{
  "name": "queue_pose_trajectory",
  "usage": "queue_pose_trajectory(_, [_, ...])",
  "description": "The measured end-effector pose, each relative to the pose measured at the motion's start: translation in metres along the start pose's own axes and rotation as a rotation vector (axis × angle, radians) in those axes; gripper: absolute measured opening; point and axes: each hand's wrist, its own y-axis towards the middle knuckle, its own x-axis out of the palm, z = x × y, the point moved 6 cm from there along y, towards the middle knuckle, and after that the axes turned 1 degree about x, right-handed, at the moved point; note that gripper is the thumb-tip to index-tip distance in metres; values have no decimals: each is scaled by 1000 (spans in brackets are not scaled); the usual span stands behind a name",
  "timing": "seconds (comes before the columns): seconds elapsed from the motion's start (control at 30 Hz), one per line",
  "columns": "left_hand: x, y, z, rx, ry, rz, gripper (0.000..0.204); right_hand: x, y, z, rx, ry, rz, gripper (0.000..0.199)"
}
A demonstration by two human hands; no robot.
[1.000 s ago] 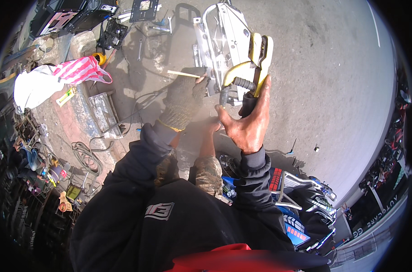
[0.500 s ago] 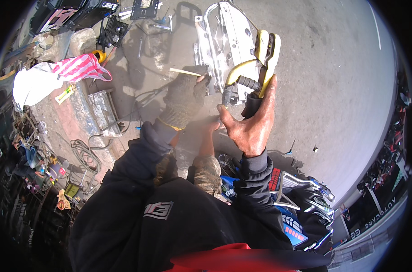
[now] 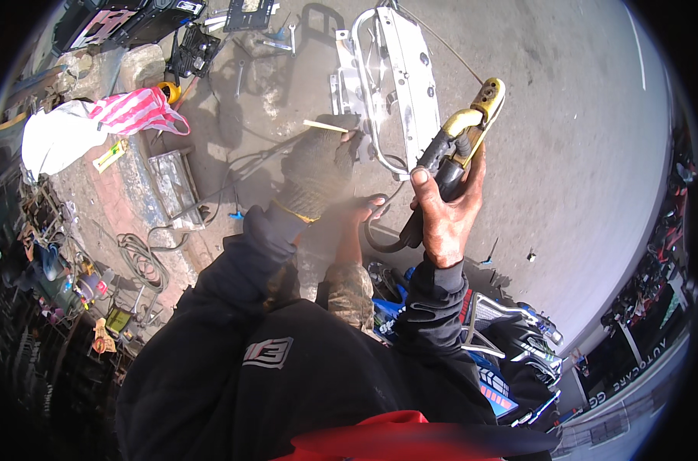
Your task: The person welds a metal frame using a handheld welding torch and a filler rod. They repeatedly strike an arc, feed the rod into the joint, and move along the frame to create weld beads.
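My right hand [image 3: 450, 219], bare, is closed round the dark handle of a brass-coloured welding electrode holder [image 3: 462, 123]. A thin rod [image 3: 445, 44] runs from the holder's tip to the far end of a silver metal frame [image 3: 412, 88] on the ground; whether it touches the frame I cannot tell. From the handle a black cable [image 3: 378, 244] loops down and left. Left of the frame, my left hand [image 3: 318, 165] wears a dark knitted glove, its fingers closed on a short pale yellow stick [image 3: 324, 125]. The fingers are partly hazy in shadow.
Wrenches [image 3: 292, 38] lie on the concrete beyond my left hand. At the left are a pink-striped bag [image 3: 141, 114], a metal box [image 3: 176, 188] and a coiled cable [image 3: 143, 261]. My foot [image 3: 368, 207] is close below the frame. Blue and black parts [image 3: 510, 346] lie at lower right.
My right hand has moved slightly right and turned the electrode holder, so its jaws point up and right and the thin rod shows clearly. The left hand has barely moved.
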Motion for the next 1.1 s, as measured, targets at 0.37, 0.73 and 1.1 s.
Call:
queue_pose_trajectory(0.37, [-1, 3, 7, 62, 37, -12, 22, 11, -13, -4, -372, -608, -23, 124])
queue_pose_trajectory(0.73, [0, 4, 5, 50, 38, -26, 25, 6, -20, -6, -351, -605, -41, 125])
queue_pose_trajectory(1.1, [1, 1, 7, 132, 76, 21, 21, 11, -15, -12, -358, -672, -68, 124])
